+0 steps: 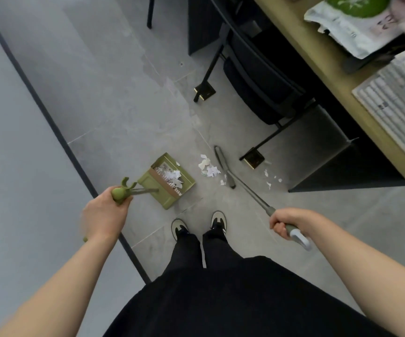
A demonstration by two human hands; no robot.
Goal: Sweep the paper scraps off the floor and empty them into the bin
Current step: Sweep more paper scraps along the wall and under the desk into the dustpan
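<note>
Hands first: my left hand curls around the top of the olive-green long-handled dustpan, its grip clamped on the rounded green handle end, arm stretched forward and down. My right hand is fisted on the grey broom with its thin metal shaft, grip wrapped tight just above the pale handle end, the shaft slanting away to the narrow dark broom head resting on the floor.

White paper scraps lie in a small heap on the grey tiled floor, just beside the broom head and between it and the dustpan's open mouth; a few more bits sit on the other side of the broom. Some scraps already lie inside the pan.

I see my two pale shoes below the pan. A black chair stands under a wooden counter stacked with papers at upper right.
</note>
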